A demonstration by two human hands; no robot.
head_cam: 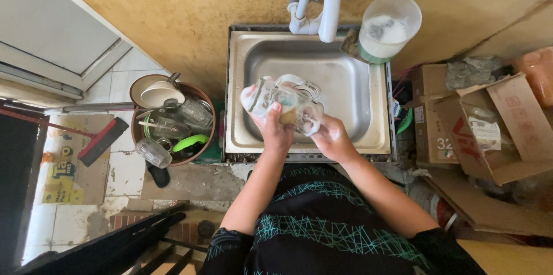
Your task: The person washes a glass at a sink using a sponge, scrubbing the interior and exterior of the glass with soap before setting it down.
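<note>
Holding one clear glass mug (282, 99) tilted over the front edge of the steel sink (357, 136), so suds drop into the basin. Left hand (276, 131) wrapped around its side; right hand (329, 136) closed on a soapy sponge (308, 119) against it. One plastic tub (387, 27) at the back right corner. One brown basin (173, 119) beside the left edge, heaped with several glasses.
</note>
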